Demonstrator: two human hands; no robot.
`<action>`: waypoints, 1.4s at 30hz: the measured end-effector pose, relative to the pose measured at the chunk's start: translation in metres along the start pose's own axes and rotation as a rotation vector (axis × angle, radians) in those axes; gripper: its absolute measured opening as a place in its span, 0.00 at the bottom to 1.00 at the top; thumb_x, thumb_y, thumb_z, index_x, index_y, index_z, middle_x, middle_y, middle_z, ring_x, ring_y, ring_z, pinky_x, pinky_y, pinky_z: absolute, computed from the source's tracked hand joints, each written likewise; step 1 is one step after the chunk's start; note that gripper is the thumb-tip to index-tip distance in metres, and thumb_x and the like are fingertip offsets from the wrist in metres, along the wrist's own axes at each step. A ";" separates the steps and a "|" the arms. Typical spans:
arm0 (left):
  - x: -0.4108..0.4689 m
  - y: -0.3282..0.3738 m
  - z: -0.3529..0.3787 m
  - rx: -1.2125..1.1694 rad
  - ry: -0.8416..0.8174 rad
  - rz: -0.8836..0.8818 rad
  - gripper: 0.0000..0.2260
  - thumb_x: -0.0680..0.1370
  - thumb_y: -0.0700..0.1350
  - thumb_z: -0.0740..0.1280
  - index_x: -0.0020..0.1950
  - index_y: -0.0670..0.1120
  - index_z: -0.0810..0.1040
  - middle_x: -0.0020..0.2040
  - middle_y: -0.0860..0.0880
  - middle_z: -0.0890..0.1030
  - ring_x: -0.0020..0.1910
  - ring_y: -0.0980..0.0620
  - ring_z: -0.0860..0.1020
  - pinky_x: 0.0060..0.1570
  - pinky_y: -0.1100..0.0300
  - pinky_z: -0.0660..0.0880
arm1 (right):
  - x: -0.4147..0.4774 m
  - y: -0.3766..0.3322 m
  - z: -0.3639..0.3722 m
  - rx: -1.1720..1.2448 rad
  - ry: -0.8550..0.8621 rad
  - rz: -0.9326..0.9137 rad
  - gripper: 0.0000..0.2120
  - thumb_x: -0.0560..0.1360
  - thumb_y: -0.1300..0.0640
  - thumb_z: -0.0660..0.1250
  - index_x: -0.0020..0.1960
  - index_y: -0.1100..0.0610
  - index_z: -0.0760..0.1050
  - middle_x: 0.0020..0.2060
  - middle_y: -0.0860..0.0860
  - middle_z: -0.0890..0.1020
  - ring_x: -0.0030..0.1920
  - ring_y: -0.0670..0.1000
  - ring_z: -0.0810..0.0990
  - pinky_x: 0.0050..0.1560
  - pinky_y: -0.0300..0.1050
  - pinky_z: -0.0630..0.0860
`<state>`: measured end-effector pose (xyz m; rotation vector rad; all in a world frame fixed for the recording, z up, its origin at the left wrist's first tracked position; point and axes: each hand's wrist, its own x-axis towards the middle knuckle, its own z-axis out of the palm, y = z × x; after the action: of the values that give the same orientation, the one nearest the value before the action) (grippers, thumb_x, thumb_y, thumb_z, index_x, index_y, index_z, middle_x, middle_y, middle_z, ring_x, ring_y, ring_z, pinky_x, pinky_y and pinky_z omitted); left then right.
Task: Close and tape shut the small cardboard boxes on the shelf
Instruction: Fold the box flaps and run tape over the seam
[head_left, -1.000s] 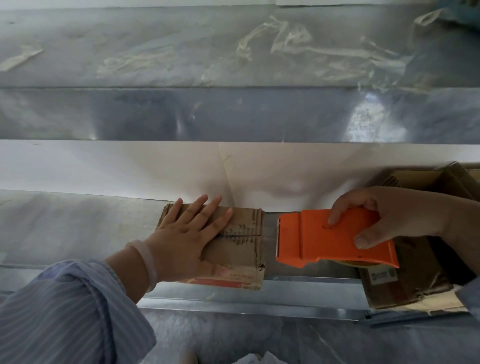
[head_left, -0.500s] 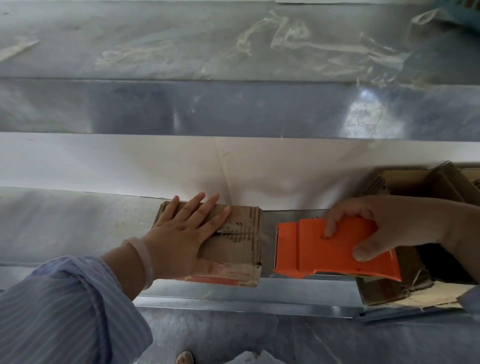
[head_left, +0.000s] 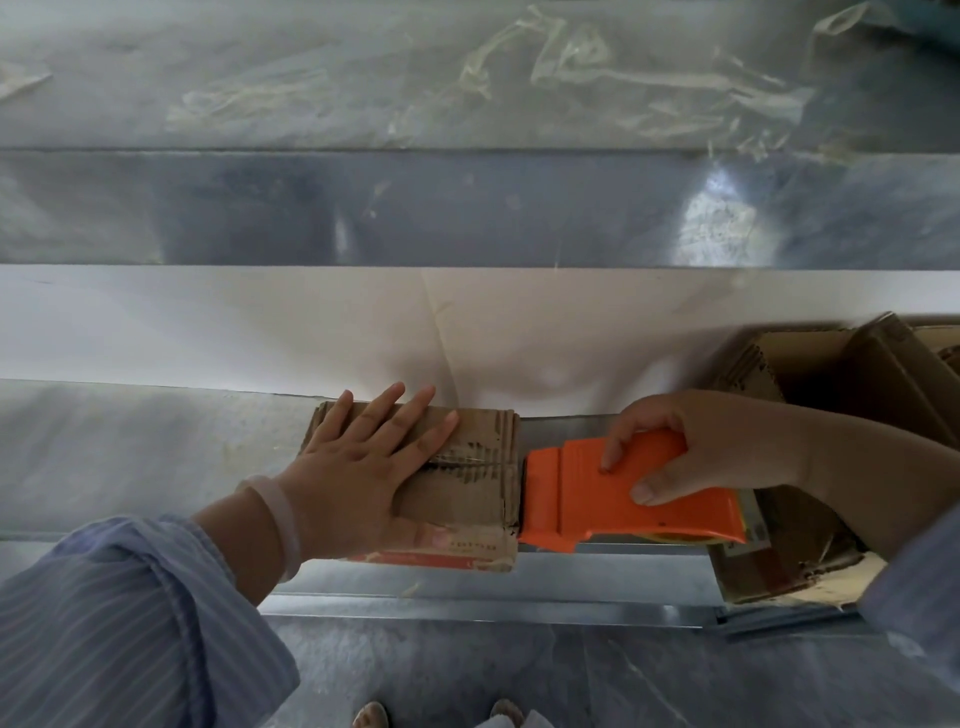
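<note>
A small worn cardboard box (head_left: 470, 499) lies on the metal shelf (head_left: 130, 457) with its top flaps folded down and a seam running across the top. My left hand (head_left: 358, 467) presses flat on the box's left half, fingers straight and spread. My right hand (head_left: 691, 447) grips an orange tape dispenser (head_left: 597, 499), thumb on its near side and fingers over the top. The dispenser's front edge touches the box's right side at the seam.
Further cardboard boxes (head_left: 852, 395) crowd the shelf's right end, partly behind my right arm. An upper metal shelf (head_left: 467, 208) overhangs, with crumpled clear tape scraps (head_left: 623, 83) on top. A white wall panel (head_left: 208, 327) backs the shelf. The shelf's front lip (head_left: 493, 608) runs below the box.
My right hand has moved the orange dispenser leftward, closing the gap until it meets the box's right side. My left hand has stayed pressed on the box.
</note>
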<state>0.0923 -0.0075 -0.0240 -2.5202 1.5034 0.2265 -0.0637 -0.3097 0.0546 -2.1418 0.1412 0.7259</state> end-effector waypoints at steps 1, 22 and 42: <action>0.000 0.000 0.000 0.002 0.022 0.009 0.45 0.66 0.82 0.37 0.76 0.60 0.29 0.79 0.49 0.38 0.76 0.46 0.40 0.73 0.37 0.42 | 0.002 -0.021 0.000 0.004 0.075 0.070 0.13 0.67 0.43 0.77 0.48 0.33 0.79 0.52 0.39 0.79 0.50 0.46 0.82 0.50 0.45 0.82; 0.002 0.001 -0.006 -0.050 -0.062 -0.008 0.45 0.58 0.83 0.30 0.68 0.64 0.19 0.74 0.54 0.26 0.75 0.49 0.30 0.73 0.41 0.33 | 0.011 -0.005 0.005 0.166 0.215 0.228 0.08 0.66 0.44 0.77 0.44 0.42 0.84 0.40 0.47 0.86 0.42 0.49 0.85 0.47 0.45 0.81; -0.003 -0.001 0.000 -0.109 0.072 -0.015 0.44 0.62 0.84 0.37 0.71 0.66 0.24 0.78 0.56 0.35 0.78 0.50 0.37 0.74 0.43 0.34 | 0.030 0.043 0.092 -0.222 0.666 0.148 0.16 0.75 0.40 0.68 0.62 0.36 0.74 0.55 0.42 0.79 0.49 0.45 0.78 0.52 0.40 0.76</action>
<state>0.0913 -0.0043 -0.0233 -2.6505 1.5377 0.2233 -0.0952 -0.2624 -0.0350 -2.5348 0.5989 0.0801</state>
